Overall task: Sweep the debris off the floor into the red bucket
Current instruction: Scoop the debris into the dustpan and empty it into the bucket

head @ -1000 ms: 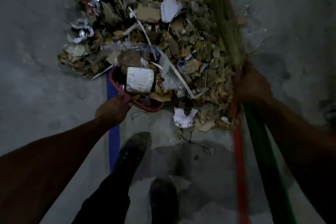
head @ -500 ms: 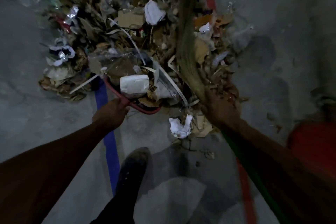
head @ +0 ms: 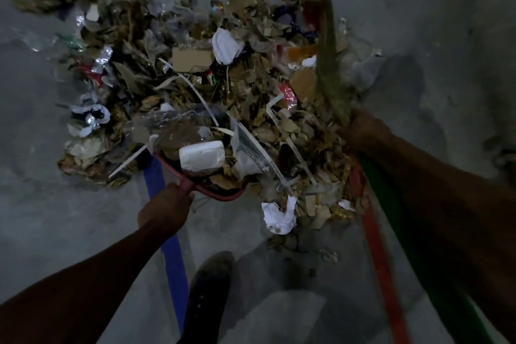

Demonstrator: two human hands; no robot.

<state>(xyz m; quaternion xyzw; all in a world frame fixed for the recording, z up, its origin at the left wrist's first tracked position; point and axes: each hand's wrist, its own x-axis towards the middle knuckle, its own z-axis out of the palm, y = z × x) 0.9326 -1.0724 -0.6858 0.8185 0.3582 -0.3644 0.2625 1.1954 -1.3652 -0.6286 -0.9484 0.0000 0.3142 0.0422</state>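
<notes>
Change: broom (head: 331, 70) has swung right, to the pile's right edge.
Left hand (head: 164, 208): grips red dustpan (head: 220, 194) handle.
Right hand (head: 363, 131): clasps broom.
Debris (head: 223, 92): heaped on floor (head: 55, 218), spilling into dustpan.

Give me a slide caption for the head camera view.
Left hand holds a red dustpan at a litter pile while right hand grips a broom.

We count two hands: the left hand (head: 167, 208) and the right hand (head: 363, 131). We see one red bucket (head: 220, 195), one broom (head: 331, 70), one white block (head: 201, 154), one shoe (head: 210, 282), and two floor lines, blue (head: 171, 254) and red (head: 382, 268). The debris pile (head: 223, 86) is beyond counting.
</notes>
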